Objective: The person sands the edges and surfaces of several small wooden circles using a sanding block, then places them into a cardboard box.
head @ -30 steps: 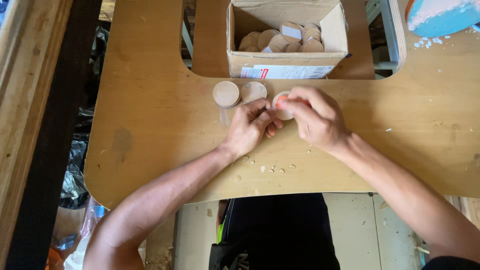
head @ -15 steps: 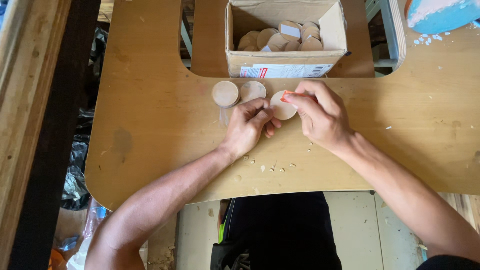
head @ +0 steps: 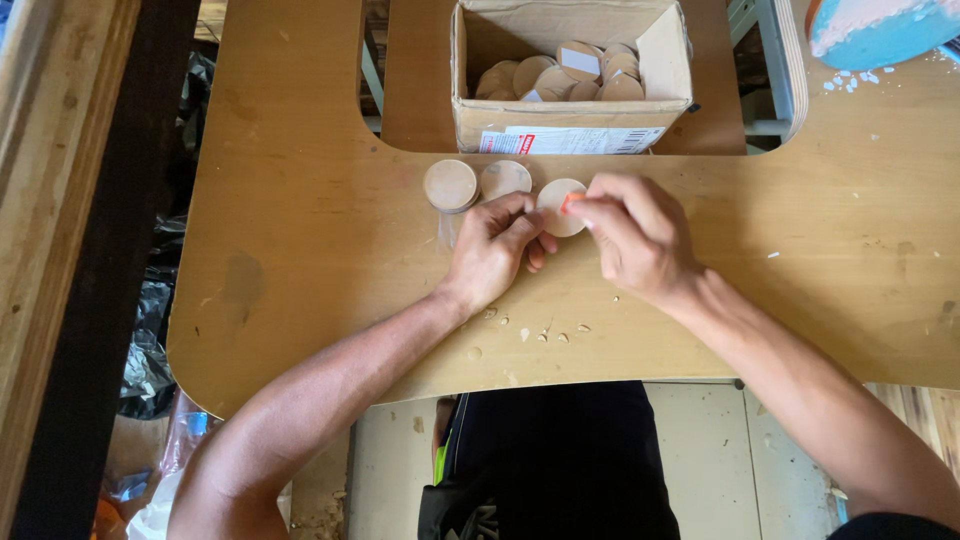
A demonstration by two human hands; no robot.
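Note:
My left hand [head: 497, 247] pins a round wooden disc [head: 556, 206] against the wooden tabletop [head: 300, 230], fingers curled on its left edge. My right hand [head: 634, 235] pinches a small orange tool [head: 570, 201] whose tip rests on the disc's top right. Two more wooden discs lie just left of my hands: one stacked disc [head: 450, 185] and a paler disc [head: 505, 179]. Small wood chips [head: 545, 330] are scattered below my wrists.
An open cardboard box [head: 570, 130] holding several wooden discs sits in the cut-out at the table's far edge. A blue and pink object [head: 880, 30] lies at the top right. A dark wooden beam [head: 90, 250] runs along the left. Floor shows below the table.
Both hands have shifted very slightly on the disc; the orange tool's tip sits a little higher on its edge. The other discs and the box have not moved.

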